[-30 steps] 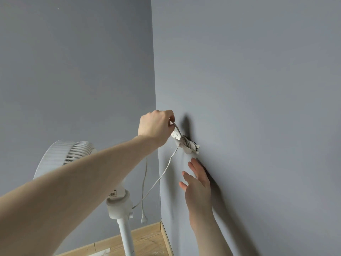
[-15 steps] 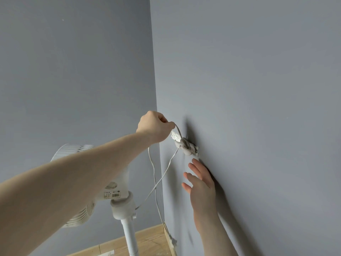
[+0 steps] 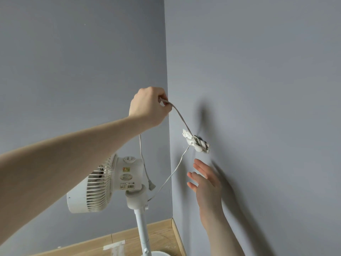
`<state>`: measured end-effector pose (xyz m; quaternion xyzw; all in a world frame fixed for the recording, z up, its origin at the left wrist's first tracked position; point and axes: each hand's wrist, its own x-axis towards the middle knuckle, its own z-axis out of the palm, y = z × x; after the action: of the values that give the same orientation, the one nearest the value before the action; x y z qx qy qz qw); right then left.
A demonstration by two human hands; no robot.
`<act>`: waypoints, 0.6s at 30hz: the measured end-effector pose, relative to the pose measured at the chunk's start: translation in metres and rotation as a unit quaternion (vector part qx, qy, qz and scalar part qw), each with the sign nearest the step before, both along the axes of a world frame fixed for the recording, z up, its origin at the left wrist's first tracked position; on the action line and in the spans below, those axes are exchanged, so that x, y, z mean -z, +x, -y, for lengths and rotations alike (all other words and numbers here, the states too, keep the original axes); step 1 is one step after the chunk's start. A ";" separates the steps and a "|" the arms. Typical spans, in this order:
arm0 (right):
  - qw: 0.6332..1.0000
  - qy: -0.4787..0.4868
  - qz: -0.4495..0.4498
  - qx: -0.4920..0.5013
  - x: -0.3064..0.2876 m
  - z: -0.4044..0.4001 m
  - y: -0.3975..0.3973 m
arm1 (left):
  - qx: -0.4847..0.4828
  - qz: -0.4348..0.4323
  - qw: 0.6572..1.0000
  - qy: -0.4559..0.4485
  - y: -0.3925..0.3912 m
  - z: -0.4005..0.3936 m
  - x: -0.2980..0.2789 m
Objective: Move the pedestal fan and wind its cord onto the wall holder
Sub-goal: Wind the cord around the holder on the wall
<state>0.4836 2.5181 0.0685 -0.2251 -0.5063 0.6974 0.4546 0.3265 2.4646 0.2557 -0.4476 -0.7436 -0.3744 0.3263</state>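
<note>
A white wall holder (image 3: 197, 143) is fixed to the grey right wall, with turns of white cord (image 3: 181, 117) wound around it. My left hand (image 3: 148, 107) pinches the cord up and to the left of the holder, near the room corner. The cord's free end hangs from that hand down to the plug (image 3: 151, 186). Another stretch of cord runs from the holder down to the neck of the white pedestal fan (image 3: 108, 183), which stands in the corner. My right hand (image 3: 204, 179) is raised below the holder, fingers straight, close to the wall, holding nothing.
Two grey walls meet in a corner (image 3: 167, 89) just behind my left hand. A wooden skirting board (image 3: 158, 230) runs along the floor. The fan's white pole (image 3: 142, 231) goes down to its base (image 3: 156, 253) at the bottom edge.
My left hand has lifted up and left away from the holder, drawing out a length of cord. The plug has risen and now dangles beside the fan's motor housing. My right hand stays below the holder.
</note>
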 end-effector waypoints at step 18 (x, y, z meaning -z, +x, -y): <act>0.992 -0.006 -0.123 0.003 -0.029 0.017 0.027 | 0.201 0.203 0.953 -0.098 0.083 0.046 0.056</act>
<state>0.5106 2.5013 0.0973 -0.1419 -0.4421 0.7211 0.5143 0.4094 2.4189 0.1997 -0.5322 -0.7217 -0.4408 0.0405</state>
